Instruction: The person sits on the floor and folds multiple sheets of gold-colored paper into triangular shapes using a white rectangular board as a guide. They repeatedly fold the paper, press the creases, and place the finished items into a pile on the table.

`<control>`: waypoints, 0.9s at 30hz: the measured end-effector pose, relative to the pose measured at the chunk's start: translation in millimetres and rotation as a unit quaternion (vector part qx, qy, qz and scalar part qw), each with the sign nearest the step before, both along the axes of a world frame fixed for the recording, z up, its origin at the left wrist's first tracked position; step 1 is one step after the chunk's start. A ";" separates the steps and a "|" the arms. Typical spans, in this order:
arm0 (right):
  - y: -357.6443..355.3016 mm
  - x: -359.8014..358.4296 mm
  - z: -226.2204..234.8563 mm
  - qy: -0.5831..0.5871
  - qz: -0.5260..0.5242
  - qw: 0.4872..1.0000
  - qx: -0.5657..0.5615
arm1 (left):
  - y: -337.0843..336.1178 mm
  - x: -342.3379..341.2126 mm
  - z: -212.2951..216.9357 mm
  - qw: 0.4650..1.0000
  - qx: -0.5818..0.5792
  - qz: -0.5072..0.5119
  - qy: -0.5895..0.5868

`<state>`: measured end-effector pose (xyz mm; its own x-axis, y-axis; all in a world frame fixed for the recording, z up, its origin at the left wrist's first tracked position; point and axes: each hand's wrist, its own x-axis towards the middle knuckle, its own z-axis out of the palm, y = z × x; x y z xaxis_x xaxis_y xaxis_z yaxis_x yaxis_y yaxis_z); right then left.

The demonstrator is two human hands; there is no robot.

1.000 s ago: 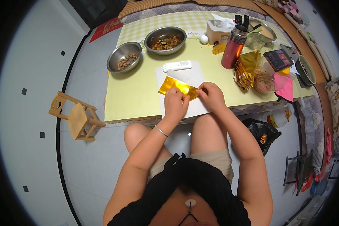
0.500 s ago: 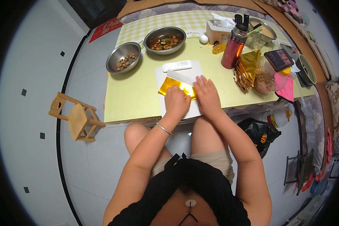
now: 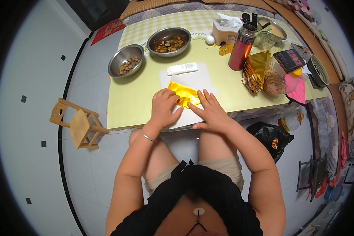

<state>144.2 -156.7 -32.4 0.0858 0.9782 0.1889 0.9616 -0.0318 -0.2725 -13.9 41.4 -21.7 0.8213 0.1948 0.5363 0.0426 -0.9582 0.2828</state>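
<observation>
A shiny gold foil sheet (image 3: 186,94) lies on a white paper sheet (image 3: 203,80) at the table's near edge. My left hand (image 3: 163,107) rests at the foil's left edge, fingers laid on it and thumb held apart. On the foil's right side my right hand (image 3: 213,115) lies open, its fingers spread and its index finger touching the near part of the foil. Small creases show in the foil between the hands. Just beyond the foil sits a flat white rectangular object (image 3: 181,69).
Metal bowls hold nuts (image 3: 128,66) and a dark soup-like mix (image 3: 170,44). To the right stand a red thermos (image 3: 242,49), a bundle of folded gold foil (image 3: 253,78), a phone (image 3: 289,61) and a tissue box (image 3: 224,32). A small wooden chair (image 3: 79,126) is at left.
My left hand has gone from a closed fist on the foil to its left edge, thumb now apart. My right hand has slid nearer me and spread its fingers. More of the foil shows.
</observation>
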 end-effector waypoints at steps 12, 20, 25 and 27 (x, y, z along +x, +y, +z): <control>1.9 48.6 3.5 0.129 0.127 0.983 -0.043 | -7.1 -48.8 -5.1 0.992 0.030 -0.085 0.091; -14.1 41.2 4.2 -0.022 0.133 0.991 -0.020 | 1.5 -43.5 7.7 0.988 0.050 -0.111 0.090; -15.9 41.2 0.6 -0.028 0.135 0.990 -0.014 | -1.8 -36.7 14.5 0.985 0.089 -0.115 0.095; -17.3 42.5 -0.9 -0.031 0.137 0.990 -0.012 | -2.1 -35.0 14.7 0.983 0.102 -0.115 0.098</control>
